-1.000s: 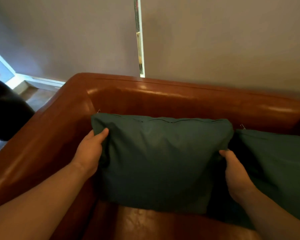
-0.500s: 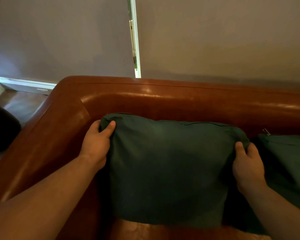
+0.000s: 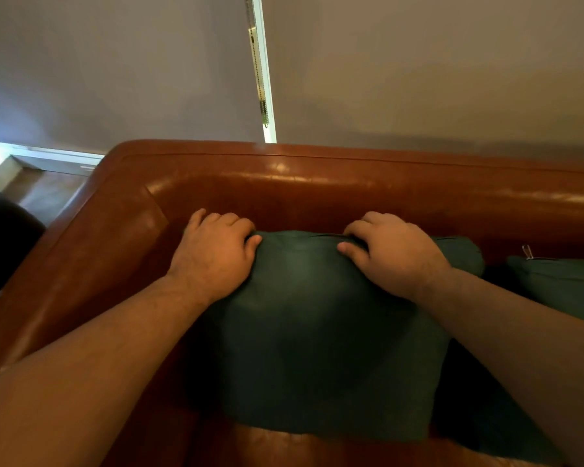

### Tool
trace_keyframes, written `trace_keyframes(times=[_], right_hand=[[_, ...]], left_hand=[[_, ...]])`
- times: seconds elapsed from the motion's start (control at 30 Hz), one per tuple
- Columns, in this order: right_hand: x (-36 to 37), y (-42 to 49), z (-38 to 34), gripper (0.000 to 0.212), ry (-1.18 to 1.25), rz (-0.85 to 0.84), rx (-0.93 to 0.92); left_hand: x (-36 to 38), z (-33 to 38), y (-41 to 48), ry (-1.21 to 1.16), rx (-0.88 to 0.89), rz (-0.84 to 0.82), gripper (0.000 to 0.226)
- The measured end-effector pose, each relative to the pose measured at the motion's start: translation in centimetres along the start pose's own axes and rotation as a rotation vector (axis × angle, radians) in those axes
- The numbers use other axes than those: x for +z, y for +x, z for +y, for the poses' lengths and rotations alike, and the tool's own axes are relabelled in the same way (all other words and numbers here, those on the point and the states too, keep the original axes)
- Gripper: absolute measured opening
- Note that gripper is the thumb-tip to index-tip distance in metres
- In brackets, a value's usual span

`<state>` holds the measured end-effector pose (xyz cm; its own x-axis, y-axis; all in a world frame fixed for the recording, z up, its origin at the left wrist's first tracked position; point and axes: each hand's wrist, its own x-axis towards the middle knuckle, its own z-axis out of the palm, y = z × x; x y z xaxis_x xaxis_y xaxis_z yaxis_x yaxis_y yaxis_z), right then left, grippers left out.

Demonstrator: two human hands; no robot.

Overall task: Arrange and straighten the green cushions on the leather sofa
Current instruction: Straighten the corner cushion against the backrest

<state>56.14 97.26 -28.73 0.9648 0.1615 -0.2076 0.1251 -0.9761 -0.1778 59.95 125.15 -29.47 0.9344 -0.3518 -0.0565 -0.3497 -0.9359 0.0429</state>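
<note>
Forearms come in low from both sides, w/ the green cushion (image 3: 317, 338) between them, standing on the seat in the sofa (image 3: 317, 183) corner, leaning on the backrest. Left hand (image 3: 216, 254) and right hand (image 3: 391, 254) both curl over its top edge, fingers pinching the fabric. Second cushion (image 3: 560, 281) sits just beside, right. Imo the risk: uneven tug twists it crooked, or shoves it into its neighbour.

A home living room: leather sofa (image 3: 351, 187), green cushions (image 3: 317, 332), window blinds (image 3: 115, 62).
</note>
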Motion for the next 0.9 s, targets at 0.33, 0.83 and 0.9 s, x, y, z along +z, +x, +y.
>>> trace_keyframes(times=[0.33,0.83,0.9], right_hand=[[1.0,1.7,3.0,0.043,0.142,0.208,-0.099],[1.0,-1.5,11.0,0.053,-0.2,0.369,-0.106],[1.1,-1.3,10.5,0.051,-0.216,0.376,-0.133]], left_hand=[[0.7,-0.7,1.5,-0.099,0.016,0.191,0.034],[2.2,-2.1,1.0,-0.07,-0.089,0.341,0.041],[2.7,-2.9,0.3,-0.209,-0.158,0.385,0.04]])
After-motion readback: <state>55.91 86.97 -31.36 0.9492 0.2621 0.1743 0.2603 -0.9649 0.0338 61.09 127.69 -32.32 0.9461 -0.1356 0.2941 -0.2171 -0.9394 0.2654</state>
